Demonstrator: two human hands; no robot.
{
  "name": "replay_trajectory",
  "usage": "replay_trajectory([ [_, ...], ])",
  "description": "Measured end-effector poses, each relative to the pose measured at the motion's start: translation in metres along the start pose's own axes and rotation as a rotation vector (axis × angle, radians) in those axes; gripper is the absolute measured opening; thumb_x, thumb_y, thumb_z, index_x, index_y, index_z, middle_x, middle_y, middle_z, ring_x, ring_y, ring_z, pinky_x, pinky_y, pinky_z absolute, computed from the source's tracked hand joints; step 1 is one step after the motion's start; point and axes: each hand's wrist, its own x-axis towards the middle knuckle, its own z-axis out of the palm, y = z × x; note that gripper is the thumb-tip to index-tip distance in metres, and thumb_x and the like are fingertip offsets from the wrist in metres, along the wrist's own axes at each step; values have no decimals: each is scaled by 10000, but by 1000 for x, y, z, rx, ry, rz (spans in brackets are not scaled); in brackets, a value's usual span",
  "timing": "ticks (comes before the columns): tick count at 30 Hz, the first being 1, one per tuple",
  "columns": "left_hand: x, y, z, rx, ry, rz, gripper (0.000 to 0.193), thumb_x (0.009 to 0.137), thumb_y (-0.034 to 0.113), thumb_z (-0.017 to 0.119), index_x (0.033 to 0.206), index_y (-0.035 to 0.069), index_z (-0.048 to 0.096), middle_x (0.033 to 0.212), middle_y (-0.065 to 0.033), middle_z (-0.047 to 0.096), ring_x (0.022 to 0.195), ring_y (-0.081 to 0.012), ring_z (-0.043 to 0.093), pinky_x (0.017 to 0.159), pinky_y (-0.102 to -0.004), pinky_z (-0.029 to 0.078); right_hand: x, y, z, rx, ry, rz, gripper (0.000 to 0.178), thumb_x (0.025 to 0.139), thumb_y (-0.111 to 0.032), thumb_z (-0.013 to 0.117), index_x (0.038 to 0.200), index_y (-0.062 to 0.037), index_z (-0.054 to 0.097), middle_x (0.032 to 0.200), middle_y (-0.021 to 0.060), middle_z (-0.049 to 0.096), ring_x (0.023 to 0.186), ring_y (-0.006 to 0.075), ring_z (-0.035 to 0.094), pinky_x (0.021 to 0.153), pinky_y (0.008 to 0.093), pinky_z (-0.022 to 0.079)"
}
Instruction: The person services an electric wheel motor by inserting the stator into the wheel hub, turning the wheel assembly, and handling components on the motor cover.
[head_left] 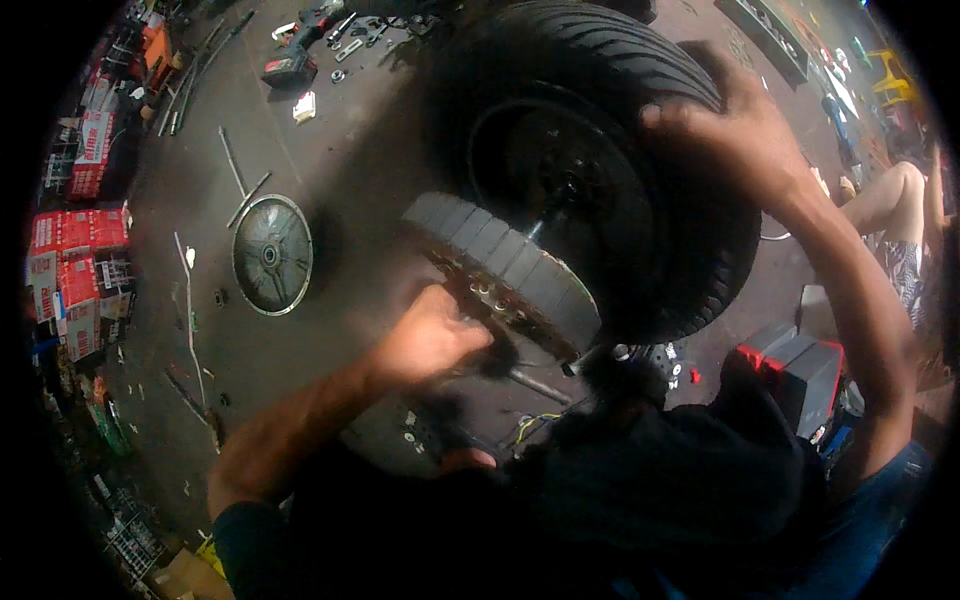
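A wheel with a black tyre stands tilted in front of me, its dark open hub facing me. A hub motor stator, a grey segmented ring with a shiny axle, sits tilted outside the hub, the axle's far end reaching inside. My left hand, slightly blurred, is closed at the stator's near side; its exact grip point is hidden. My right hand clasps the tyre's upper right, thumb on the sidewall and fingers over the tread. A round metal hub cover lies on the floor to the left.
A T-handled tool lies by the cover. Farther off are a cordless power tool and several hand tools. Red and white boxes line the left. A grey-red case stands at right, near another person's bent leg.
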Motion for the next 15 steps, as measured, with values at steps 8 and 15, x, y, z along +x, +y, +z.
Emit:
replay_trajectory([
  [8, 8, 12, -7, 118, -6, -30, 291, 760, 3, 517, 1042, -49, 567, 911, -105, 622, 825, -159, 570, 730, -288, 455, 0, 1, 3, -71, 40, -16, 784, 625, -432, 678, 1231, 5, 440, 1247, 221, 471, 1210, 344, 405, 1020, 400, 292],
  [15, 23, 25, 3, -12, -5, -145, 337, 755, 5, 557, 1090, -29, 548, 1073, -123, 592, 1019, -211, 541, 889, -320, 411, -4, 12, 3, -41, 75, -56, 793, 624, -416, 690, 1252, -7, 431, 1235, 202, 479, 1194, 332, 420, 1012, 377, 305],
])
